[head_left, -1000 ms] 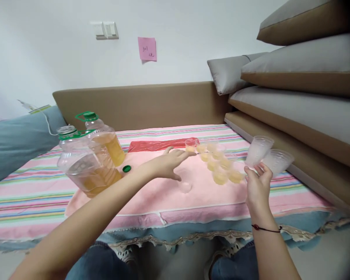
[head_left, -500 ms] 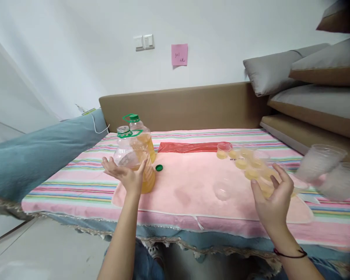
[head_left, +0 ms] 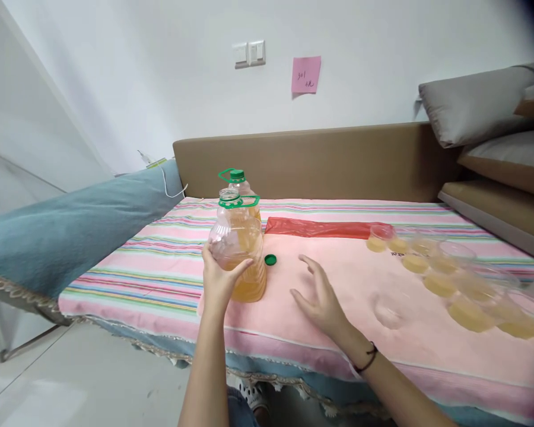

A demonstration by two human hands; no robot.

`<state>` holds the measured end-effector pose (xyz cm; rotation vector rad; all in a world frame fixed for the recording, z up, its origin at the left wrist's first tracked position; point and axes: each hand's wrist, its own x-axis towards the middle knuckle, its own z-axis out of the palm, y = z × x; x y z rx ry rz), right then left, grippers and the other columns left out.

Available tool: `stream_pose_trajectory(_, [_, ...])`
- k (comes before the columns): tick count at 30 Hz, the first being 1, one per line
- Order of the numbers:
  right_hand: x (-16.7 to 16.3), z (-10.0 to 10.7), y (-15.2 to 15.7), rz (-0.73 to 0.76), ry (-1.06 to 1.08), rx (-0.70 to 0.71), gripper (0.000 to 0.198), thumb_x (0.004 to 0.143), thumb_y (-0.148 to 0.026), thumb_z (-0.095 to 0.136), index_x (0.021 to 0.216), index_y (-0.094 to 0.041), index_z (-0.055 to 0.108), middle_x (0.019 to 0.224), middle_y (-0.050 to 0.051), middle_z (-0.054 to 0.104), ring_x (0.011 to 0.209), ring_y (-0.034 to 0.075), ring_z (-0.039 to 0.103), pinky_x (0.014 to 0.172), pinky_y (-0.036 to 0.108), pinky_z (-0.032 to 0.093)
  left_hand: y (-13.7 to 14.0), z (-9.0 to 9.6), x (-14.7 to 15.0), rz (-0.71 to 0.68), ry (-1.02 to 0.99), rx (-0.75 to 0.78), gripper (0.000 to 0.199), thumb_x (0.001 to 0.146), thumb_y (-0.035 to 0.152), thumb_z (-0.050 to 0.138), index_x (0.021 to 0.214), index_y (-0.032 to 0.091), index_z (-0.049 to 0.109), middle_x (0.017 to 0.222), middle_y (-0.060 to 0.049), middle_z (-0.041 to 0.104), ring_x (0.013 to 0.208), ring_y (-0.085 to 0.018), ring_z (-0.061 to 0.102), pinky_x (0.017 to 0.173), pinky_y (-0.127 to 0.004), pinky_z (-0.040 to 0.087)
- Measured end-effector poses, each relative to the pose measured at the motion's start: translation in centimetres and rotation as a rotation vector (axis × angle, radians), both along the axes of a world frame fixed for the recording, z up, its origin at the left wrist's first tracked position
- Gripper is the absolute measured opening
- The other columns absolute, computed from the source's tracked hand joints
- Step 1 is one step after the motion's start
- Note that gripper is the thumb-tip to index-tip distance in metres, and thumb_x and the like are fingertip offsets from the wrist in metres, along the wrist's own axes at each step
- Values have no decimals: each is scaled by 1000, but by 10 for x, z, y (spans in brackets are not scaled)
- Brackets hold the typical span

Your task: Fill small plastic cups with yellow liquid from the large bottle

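My left hand (head_left: pixel 219 277) is against the near side of a large uncapped plastic bottle (head_left: pixel 244 252), its thumb across the front and its fingers curving round the left side. The bottle stands upright, partly filled with yellow liquid, and has a green carry ring at its neck. Behind it stands a second bottle (head_left: pixel 241 184) with a green cap on. A loose green cap (head_left: pixel 270 260) lies to the right of the near bottle. My right hand (head_left: pixel 323 302) is in the air over the pink cloth, fingers apart, holding nothing.
Several clear cups of yellow liquid (head_left: pixel 439 283) stand at the right. An apparently empty clear cup (head_left: pixel 388 309) is nearer the front, blurred. A red plastic bag (head_left: pixel 320 228) lies behind the pink cloth (head_left: pixel 302 320). Cushions (head_left: pixel 476 107) are piled at the far right.
My left hand has gone from open beside the near bottle to lying around its side. My right hand has moved left, from near the cups toward the bottle. The view has turned right.
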<state>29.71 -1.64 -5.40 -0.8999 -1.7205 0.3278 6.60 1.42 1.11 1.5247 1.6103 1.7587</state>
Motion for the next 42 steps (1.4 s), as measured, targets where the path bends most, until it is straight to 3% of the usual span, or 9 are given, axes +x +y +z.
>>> stream_pose_trajectory(4, [-52,6,39,295,164,-226,85,83,-44,75,150,-25,27,152,16,34,141,32,32,116,58,28,-7,4,2,7,-56,-95,105,55,44,88,137,22,27,147,-19,38,139,-34,43,114,-50,37])
stream_pose_trajectory(8, [-89,17,62,493,392,-318,101,71,-48,87,149,-27,27,149,14,38,141,31,34,116,55,30,-8,5,3,-43,-115,-173,88,56,41,87,126,20,38,133,-17,54,129,-32,54,109,-49,42])
stream_pose_trajectory(18, [-101,23,61,399,515,-216,87,73,-50,84,142,-23,38,129,13,55,117,31,57,102,47,48,-19,12,4,-212,-149,-105,81,66,41,83,134,22,43,138,-12,56,130,-28,54,109,-42,45])
stream_pose_trajectory(23, [-72,39,34,219,548,-168,72,77,-46,82,135,-22,46,121,11,59,110,29,59,95,45,51,-28,20,3,-480,-189,-83,61,83,52,65,136,24,52,144,-11,55,129,-27,55,109,-42,44])
stream_pose_trajectory(27, [-30,54,2,119,564,-172,64,78,-45,81,131,-23,53,122,10,61,114,29,59,95,41,51,-35,27,21,-692,-271,-103,66,81,56,66,139,27,52,148,-11,50,124,-28,58,105,-41,48])
stream_pose_trajectory(30, [7,60,-29,48,546,-230,70,78,-47,81,136,-22,50,126,12,61,116,30,59,99,43,50,-38,24,49,-863,-317,-208,87,73,59,74,148,31,39,153,-14,43,116,-29,63,94,-41,54])
stream_pose_trajectory(33, [45,61,-65,-55,529,-322,85,78,-53,79,146,-21,41,131,15,59,119,33,58,104,49,45,-40,15,82,-1116,-322,-298,98,63,62,79,147,31,39,154,-15,41,117,-33,62,88,-40,56])
stream_pose_trajectory(37, [93,64,-115,-216,430,-364,90,75,-56,79,148,-19,41,133,17,57,125,35,54,111,54,37,-47,6,130,-1392,-303,-360,103,50,54,89,140,25,48,142,-17,53,119,-37,59,93,-47,53])
stream_pose_trajectory(42, [147,67,-169,-291,297,-425,81,79,-55,76,146,-22,47,135,15,57,127,35,53,105,50,46,-78,0,186,-1596,-314,-427,108,43,43,94,136,21,44,137,-17,56,128,-38,53,105,-54,43])
